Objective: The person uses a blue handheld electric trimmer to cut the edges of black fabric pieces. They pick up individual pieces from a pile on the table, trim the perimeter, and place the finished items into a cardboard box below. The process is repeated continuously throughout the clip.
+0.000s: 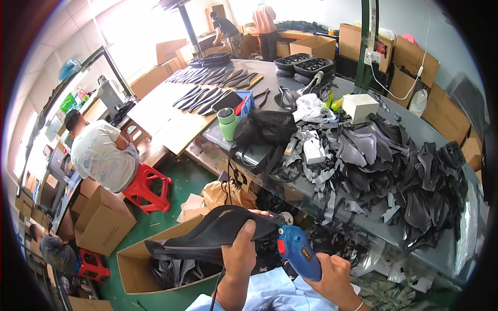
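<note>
- So, a black curved piece [199,237] is gripped by the left hand [239,256], thumb in front, and it's held up off the bench [255,67], over a cardboard box [130,267].
- A blue handheld tool [301,254] with a red button is grasped in the right hand [333,280]; its head is kept right by the piece's right end, though actual contact can't be told.
- Part of that box is blocked from view by the piece; more dark pieces are dumped inside.
- The bench is pretty cluttered: its right side is buried under dark scraps [363,150], and a black bag [264,128] is parked beside a green bottle [227,124].
- A red stool [147,189] is taken by a co-worker [104,155], off left.
</note>
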`<state>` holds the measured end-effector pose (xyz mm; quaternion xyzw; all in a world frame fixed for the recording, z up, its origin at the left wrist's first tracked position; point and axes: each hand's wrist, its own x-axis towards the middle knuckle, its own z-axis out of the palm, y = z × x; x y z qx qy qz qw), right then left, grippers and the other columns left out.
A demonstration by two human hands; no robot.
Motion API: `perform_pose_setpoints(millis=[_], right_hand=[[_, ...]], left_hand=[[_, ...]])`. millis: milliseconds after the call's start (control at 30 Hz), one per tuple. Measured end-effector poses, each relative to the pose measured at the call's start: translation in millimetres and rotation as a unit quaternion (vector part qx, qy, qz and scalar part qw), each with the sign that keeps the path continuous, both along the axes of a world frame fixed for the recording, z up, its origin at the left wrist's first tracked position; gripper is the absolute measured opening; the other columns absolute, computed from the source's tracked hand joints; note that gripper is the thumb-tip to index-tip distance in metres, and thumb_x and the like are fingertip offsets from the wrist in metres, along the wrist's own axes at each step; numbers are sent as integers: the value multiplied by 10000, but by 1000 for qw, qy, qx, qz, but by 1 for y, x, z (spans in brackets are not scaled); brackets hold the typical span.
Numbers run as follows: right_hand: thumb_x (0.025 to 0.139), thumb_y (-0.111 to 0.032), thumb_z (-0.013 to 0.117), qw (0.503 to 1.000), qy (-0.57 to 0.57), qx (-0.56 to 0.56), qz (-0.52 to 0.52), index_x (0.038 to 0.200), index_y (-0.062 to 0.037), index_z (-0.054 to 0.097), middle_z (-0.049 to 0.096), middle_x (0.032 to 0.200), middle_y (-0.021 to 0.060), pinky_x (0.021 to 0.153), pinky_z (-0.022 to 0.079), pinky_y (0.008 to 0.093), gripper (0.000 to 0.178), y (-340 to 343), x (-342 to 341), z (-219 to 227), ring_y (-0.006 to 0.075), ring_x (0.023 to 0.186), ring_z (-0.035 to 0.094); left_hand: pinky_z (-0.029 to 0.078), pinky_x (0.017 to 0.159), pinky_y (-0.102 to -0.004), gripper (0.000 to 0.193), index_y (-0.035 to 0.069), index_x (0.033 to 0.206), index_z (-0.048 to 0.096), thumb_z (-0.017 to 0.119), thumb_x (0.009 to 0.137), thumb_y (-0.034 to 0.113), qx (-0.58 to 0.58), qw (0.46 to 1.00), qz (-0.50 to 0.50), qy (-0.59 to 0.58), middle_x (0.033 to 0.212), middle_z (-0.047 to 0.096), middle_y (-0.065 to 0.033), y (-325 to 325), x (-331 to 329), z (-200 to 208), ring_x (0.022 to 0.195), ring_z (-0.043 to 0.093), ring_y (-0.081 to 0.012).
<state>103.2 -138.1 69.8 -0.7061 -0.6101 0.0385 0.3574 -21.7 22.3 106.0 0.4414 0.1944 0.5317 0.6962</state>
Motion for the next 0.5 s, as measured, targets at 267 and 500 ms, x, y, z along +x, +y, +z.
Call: perform_pose_setpoints(millis=[267, 500], right_hand=[[565, -199, 826, 1000, -5, 5, -13, 973, -17, 513, 594, 668, 98, 546, 438, 357, 546, -2, 1, -4, 265, 529, 572], [558, -194, 825, 1000, 5, 7, -3, 957, -27, 523, 594, 659, 93, 538, 440, 355, 528, 0, 0, -1, 264, 522, 570]], left_hand=[[443, 874, -322, 255, -44, 1022, 571, 594, 820, 111, 130, 987, 25, 93, 1067, 588, -132, 6, -4, -12, 961, 569, -194], [417, 898, -309, 291, -42, 1071, 542, 592, 846, 136, 63, 993, 88, 56, 1044, 571, -116, 1, -5, -18, 970, 545, -181]])
